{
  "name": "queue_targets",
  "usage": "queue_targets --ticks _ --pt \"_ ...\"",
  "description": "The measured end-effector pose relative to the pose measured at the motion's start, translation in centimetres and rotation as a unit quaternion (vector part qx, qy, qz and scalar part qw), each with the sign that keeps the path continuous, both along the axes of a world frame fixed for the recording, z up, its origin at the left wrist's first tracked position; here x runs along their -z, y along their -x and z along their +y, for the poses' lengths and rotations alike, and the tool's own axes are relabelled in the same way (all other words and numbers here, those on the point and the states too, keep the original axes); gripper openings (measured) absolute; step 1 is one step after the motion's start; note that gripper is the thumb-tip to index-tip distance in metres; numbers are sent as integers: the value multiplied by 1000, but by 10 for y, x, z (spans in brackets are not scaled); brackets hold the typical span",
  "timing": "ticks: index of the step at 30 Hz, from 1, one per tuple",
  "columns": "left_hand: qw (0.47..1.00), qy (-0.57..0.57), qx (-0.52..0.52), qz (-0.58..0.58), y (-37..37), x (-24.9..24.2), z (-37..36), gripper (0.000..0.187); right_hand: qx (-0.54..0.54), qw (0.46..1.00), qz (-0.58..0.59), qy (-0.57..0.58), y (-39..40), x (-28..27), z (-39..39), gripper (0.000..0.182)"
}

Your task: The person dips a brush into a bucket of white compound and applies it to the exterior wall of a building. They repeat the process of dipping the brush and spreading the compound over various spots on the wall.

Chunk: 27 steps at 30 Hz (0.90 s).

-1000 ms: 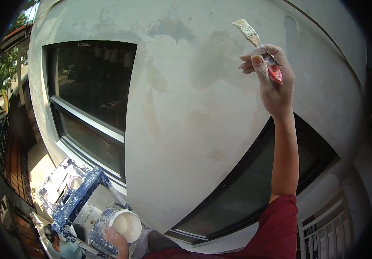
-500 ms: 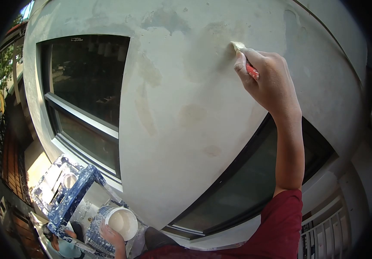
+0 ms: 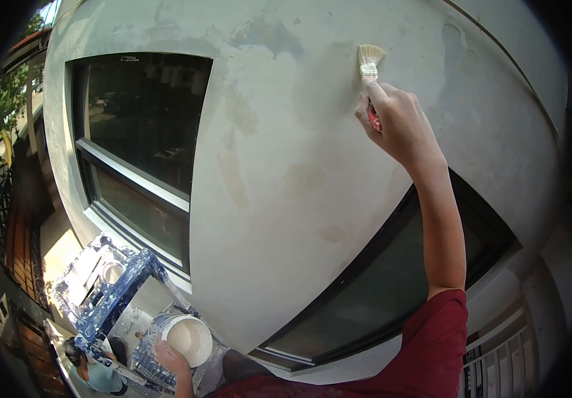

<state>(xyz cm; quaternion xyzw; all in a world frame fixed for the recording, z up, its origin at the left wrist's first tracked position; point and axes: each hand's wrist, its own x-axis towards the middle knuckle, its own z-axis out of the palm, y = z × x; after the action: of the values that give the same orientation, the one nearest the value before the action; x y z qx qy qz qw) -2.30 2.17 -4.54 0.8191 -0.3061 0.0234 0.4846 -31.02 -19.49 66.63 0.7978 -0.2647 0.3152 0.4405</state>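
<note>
My right hand (image 3: 392,119) is closed on the red handle of a paintbrush (image 3: 369,61), whose pale bristles point up against the grey-white wall (image 3: 266,232). Darker and tan patches mark the wall around the brush. Low in the view, my left hand (image 3: 172,358) holds the side of a white bucket (image 3: 189,339) with cream-coloured paint inside. The bucket is beside a paint-spattered blue ladder (image 3: 117,298).
A dark window (image 3: 137,126) is at the left and another (image 3: 365,285) lies below my right arm. A small container (image 3: 111,272) rests on the ladder top. Another person (image 3: 97,375) is below at the lower left. White railings (image 3: 505,361) stand at the lower right.
My right hand has shifted slightly left, and the brush has turned from tilted left to upright, with its bristles fanned and higher up. My left hand stays at the bucket.
</note>
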Motion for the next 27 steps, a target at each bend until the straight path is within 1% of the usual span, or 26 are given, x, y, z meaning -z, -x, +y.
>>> queue_targets --ticks 2,3,4,5,6,7,8,10,11,12,14,15,16,18,19,20,22,23,24,26,27 --pt "1000 4 -6 8 2 -1 -5 47 6 993 34 -111 -3 -2 17 23" --pt "1000 3 -6 0 3 0 -4 47 24 986 -9 -164 -4 -8 32 20" --pt "1000 1 -6 -8 1 0 -3 47 21 986 -10 -164 -5 -7 31 20" --pt "1000 1 -8 -8 0 1 -3 47 -58 994 -28 -85 -6 -5 28 18" --pt "1000 1 -8 -9 1 1 -5 47 -135 990 -45 -6 -5 -3 23 17" --pt "1000 -1 -5 -9 2 2 -3 47 -88 996 -28 -13 -4 -1 8 12" --pt "1000 -4 -2 -10 1 3 -2 47 -85 996 -29 -15 -4 5 0 12" --pt "1000 -1 -12 -4 0 3 -4 47 70 995 58 -42 -7 14 -7 14" --pt "1000 0 -13 -6 0 3 -5 47 -11 998 54 -38 -5 7 2 16" --pt "1000 0 -7 -10 -1 3 -3 47 -13 998 51 -37 -5 4 3 16" --pt "1000 2 -3 -14 -1 1 -5 47 -118 990 -43 58 -6 -3 -1 19" --pt "1000 3 -2 -15 1 0 -4 47 -34 999 -35 18 -5 -5 -8 16" --pt "1000 4 2 -17 2 0 -3 47 -31 999 -35 17 -4 -4 -10 16" --pt "1000 2 1 -20 1 4 -1 48 43 997 55 -20 -4 2 -10 16" --pt "1000 6 -4 -24 1 6 -4 48 62 992 29 -107 -10 -6 16 19" --pt "1000 4 -2 -25 1 4 -3 48 63 992 28 -109 -9 -9 21 19" --pt "1000 11 -3 -23 2 1 -4 48 -76 996 -36 16 -7 -11 24 19" --pt "1000 10 -1 -22 1 1 -4 48 -16 997 -38 71 -2 -9 11 20" --pt "1000 10 -2 -24 1 0 -4 48 -15 997 -37 70 0 1 2 20" --pt "1000 9 -3 -21 3 2 -1 49 161 985 36 45 -2 17 -4 21" --pt "1000 5 -6 -16 3 2 -2 49 108 993 39 -28 2 14 4 22"
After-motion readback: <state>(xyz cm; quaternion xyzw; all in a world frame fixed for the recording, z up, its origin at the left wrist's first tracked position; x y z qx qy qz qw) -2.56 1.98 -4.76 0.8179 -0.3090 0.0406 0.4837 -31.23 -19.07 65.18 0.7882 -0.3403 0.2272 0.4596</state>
